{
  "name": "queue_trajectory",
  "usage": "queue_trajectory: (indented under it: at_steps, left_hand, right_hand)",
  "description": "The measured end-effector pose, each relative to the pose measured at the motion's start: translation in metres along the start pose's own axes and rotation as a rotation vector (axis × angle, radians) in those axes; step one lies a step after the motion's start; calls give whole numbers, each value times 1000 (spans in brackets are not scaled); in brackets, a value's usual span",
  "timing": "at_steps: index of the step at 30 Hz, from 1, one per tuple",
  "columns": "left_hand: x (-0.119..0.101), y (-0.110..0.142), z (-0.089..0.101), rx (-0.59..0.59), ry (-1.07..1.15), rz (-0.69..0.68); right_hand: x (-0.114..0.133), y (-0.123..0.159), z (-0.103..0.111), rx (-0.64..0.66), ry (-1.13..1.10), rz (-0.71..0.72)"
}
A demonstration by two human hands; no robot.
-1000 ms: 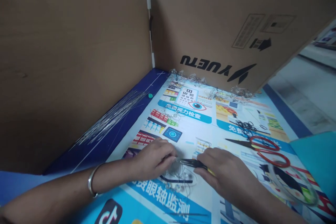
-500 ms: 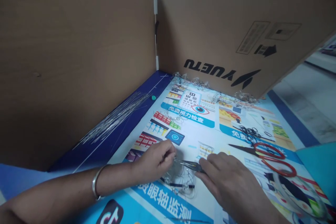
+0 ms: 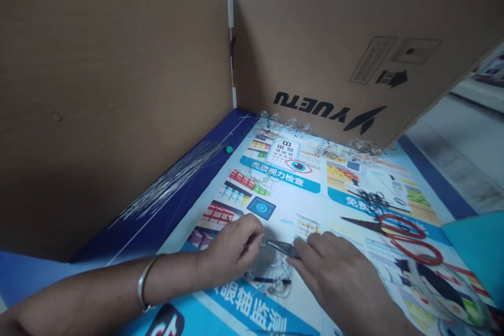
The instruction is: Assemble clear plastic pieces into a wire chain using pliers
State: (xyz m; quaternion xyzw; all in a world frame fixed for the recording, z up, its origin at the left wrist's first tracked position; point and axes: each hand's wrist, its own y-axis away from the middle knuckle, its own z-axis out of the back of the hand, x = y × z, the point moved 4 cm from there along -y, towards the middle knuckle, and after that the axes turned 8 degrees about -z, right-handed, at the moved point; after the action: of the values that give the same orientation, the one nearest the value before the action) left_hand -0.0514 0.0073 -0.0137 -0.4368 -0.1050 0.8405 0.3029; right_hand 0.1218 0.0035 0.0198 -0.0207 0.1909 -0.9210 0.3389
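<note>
My left hand (image 3: 232,245), a silver bangle on its wrist, is closed in a pinch on a thin wire piece with a small clear bead (image 3: 263,242) at the fingertips. Needle-nose pliers (image 3: 280,247) are gripped in my right hand (image 3: 340,273). Their tips point left and meet the bead by the left fingers; whether the jaws are closed on it I cannot tell. Under the pliers lies a tangle of thin wire and clear beads (image 3: 275,286) with a dark strip through it, partly hidden by my left hand.
Red-handled scissors (image 3: 401,226) lie at right beside black rings (image 3: 372,198) and a clear round container (image 3: 449,294). Straight wires (image 3: 169,184) lie along the left cardboard wall (image 3: 118,89), near a green lump (image 3: 229,149). Beaded wire pieces (image 3: 364,146) line the back cardboard (image 3: 315,37).
The plier tips have moved left to the left fingertips, and my right hand has shifted slightly left. My left hand keeps its pinch. The view has tilted a little.
</note>
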Motion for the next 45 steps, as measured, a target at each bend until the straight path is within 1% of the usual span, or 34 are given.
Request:
queue_trajectory:
  at_steps: [4,11,16,19,22,26,30,33,37,45]
  left_hand:
    - [0,2,-2,24,-42,-48]
    - [-5,5,-3,64,-168,-198]
    - [-6,7,-5,69,-234,-245]
    - [-5,7,-7,90,-228,-202]
    - [-2,6,-7,94,-185,-81]
    - [1,2,-4,52,-90,43]
    - [1,0,0,7,-31,86]
    - [-1,0,1,7,-35,52]
    - [-1,2,1,19,-103,-12]
    - [-8,2,2,-31,-253,-187]
  right_hand:
    - [0,0,-1,8,-19,-6]
    - [1,1,-1,30,-38,-19]
    - [0,2,-2,45,-69,-29]
    - [1,3,-3,20,-80,-49]
    - [3,4,-4,-27,-81,-62]
    - [5,6,-7,-71,-72,-53]
    - [1,6,-10,-99,-61,-39]
    - [-2,5,-10,-94,-66,-59]
    - [-1,5,-9,-74,-78,-65]
    - [3,5,-6,-68,-71,-100]
